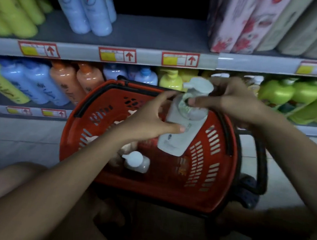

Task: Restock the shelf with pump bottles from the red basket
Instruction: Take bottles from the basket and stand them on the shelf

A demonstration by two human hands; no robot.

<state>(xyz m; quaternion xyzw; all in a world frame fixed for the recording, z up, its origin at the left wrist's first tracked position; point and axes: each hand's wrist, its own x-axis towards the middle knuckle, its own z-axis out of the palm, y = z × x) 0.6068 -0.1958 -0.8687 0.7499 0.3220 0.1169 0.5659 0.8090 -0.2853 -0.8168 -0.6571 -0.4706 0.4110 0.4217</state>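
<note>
Two hands on one clear plastic pump bottle with a white label (173,138), held tilted above the red slotted plastic basket (201,193): left hand (149,123) grip clamped round the body, right hand (231,101) grip pinching the neck under the white pump head (198,87). One more clear pump bottle with white cap (137,162) lies inside the basket. Grey metal shelf (142,33) directly behind has a bare gap between blue bottles (83,6) and floral packs (238,23).
</note>
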